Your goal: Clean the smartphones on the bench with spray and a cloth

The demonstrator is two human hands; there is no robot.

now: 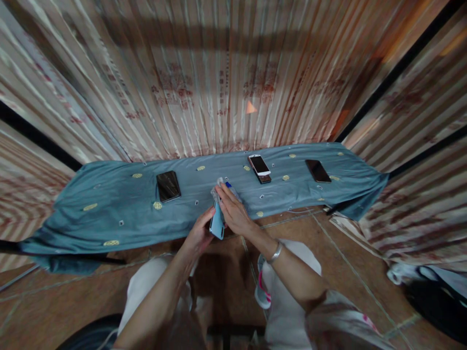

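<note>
Light-blue phone (pixel 217 224) is in my left hand (pixel 202 234), held on edge, upright-ish, just at the near edge of the blue-grey cloth (pixel 109 204), abt mid-length of it. L fingers are curled round the phone's lower part, thumb side up; grip is closed on it. My right hand (pixel 233 211) lies flat over the phone's top w/ a small grey wipe (pixel 219 190) bunched under the fingertips; fingers mostly straight, pressed down, not a fist. Something small & blue (pixel 228 184) peeks out by the wipe, can't tell what it is. Silver bracelet (pixel 275 253) on my R wrist.

Head view, rest of it, all placed vs the cloth: it's a long strip w/ yellow round motifs, draped over a narrow table, ends hanging down both sides. On it, left of my hands, a dark phone (pixel 168 185) lies flat, screen up. Right of my hands & toward the far edge, a white phone (pixel 259 165) sits on top of another dark one (pixel 264 178), touching. Further right, well apart, a black phone (pixel 318 170) lies flat alone. Behind the cloth, striped curtain (pixel 204 82) w/ reddish print. Below the cloth's near edge: brown tiled floor (pixel 226 272), my knees in white trousers (pixel 146 287).
</note>
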